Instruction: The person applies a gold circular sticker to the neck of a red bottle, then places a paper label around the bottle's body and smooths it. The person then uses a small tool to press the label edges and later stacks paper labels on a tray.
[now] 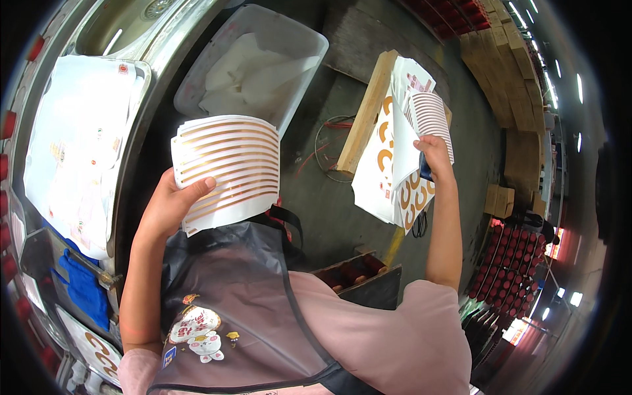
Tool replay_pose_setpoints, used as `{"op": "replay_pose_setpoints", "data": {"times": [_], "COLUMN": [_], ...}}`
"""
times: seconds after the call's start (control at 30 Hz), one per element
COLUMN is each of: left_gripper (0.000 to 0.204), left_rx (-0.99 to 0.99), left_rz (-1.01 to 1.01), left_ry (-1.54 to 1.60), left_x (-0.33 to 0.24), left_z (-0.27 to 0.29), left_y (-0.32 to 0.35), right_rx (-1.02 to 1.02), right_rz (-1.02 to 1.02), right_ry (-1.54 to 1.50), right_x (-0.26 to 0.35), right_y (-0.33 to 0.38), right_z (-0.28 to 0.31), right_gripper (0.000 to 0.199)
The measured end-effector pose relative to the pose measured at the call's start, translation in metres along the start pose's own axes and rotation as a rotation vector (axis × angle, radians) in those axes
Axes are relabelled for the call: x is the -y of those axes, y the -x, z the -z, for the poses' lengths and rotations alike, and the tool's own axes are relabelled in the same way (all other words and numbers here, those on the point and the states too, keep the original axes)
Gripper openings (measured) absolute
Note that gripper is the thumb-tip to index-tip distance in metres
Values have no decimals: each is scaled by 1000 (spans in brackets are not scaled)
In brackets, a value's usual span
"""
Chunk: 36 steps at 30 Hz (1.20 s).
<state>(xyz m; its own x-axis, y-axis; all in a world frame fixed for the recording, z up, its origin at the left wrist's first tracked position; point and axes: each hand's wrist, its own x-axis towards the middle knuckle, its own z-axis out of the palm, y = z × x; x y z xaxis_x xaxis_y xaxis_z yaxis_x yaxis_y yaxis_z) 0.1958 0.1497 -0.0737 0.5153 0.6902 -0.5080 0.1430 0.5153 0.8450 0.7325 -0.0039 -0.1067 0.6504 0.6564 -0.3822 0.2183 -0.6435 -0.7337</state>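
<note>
**Two hands, two stacks of striped sheets**

At the far left a metal work surface [141,125] carries a spread of white printed sheets [79,138], with a blue cloth [82,286] lower down near the edge. Above it, at the top of the view, sits a round steel basin [131,26].

The left hand [172,201] is raised in front of the person's grey apron [230,296]. Its fingers are closed on a fanned stack of white sheets with copper-coloured curved stripes [227,168]: the thumb lies across the front of the lower left corner, and the other fingers are hidden behind the stack. The stack stands nearly flat to the camera, just below a clear plastic tub [263,59] that holds white pieces of paper.

In the middle, on the grey floor, lies a pale wooden beam [365,112], with a loop of thin wire [329,141] beside it.

The right hand [434,158] reaches out, arm extended, to a hanging bundle of white sheets printed with copper arcs [388,178]. The fingers are curled around the bundle's upper right part, where a striped sheet [431,112] folds upward; something dark shows under the palm, but I cannot tell what it is.

Farther right, rows of red cylinders [510,263] stand on the floor, and cardboard boxes [520,85] are stacked behind.
</note>
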Motion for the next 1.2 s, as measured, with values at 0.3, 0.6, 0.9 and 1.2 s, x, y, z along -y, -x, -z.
{"op": "replay_pose_setpoints", "data": {"times": [0.3, 0.6, 0.9, 1.2], "left_gripper": [41, 44, 43, 42], "left_rx": [-1, 11, 12, 49], "left_rz": [8, 13, 20, 2], "left_ry": [24, 3, 3, -2], "left_x": [0, 0, 1, 4], "left_z": [-1, -10, -7, -7], "left_y": [4, 2, 4, 3], "right_rx": [82, -89, -43, -16], "right_rz": [84, 406, 302, 305], "right_ry": [58, 626, 766, 994], "right_x": [37, 31, 0, -45], "right_y": [48, 97, 113, 120], "right_z": [-41, -156, -196, -183], "right_gripper": [12, 28, 80, 75]}}
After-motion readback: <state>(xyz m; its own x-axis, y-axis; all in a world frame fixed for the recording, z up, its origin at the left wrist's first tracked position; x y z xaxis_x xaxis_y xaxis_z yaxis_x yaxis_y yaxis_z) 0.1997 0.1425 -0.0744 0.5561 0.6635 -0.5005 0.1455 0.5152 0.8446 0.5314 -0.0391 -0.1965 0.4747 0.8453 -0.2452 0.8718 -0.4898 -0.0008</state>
